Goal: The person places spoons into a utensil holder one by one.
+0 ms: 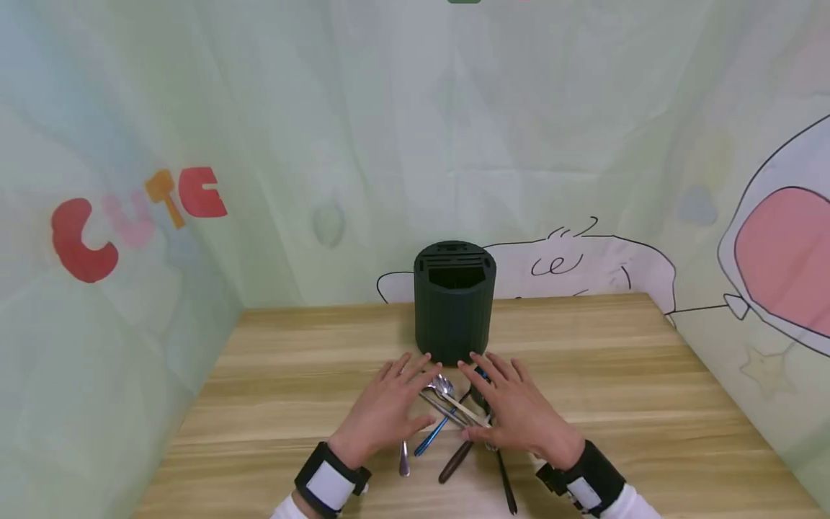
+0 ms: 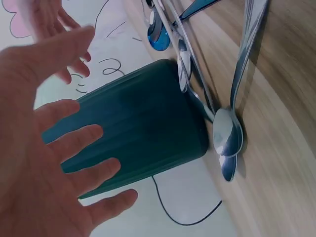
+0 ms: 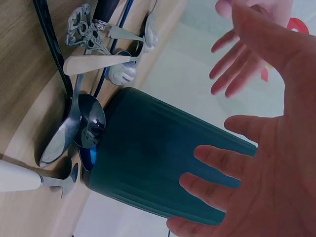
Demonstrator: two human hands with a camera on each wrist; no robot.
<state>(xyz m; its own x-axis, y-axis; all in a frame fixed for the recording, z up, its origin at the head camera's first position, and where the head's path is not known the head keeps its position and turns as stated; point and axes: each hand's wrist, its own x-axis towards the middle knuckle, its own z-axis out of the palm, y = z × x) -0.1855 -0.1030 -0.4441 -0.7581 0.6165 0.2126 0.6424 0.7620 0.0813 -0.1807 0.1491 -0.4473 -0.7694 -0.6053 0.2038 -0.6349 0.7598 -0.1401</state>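
My left hand and right hand are both held with fingers spread, above a loose pile of cutlery, and neither holds anything. Between and under them lie a blue handle, a dark brown handle and a long black handle. In the left wrist view, a silver spoon overlaps another piece. The right wrist view shows a dark spoon, an ornate silver handle, a cream handle and a white handle. My hands partly cover the pile in the head view.
Just behind the cutlery stands a dark green ribbed utensil holder, upright, with a wide opening and narrow slots on top. The wood-grain table ends at a printed curtain at the back and sides.
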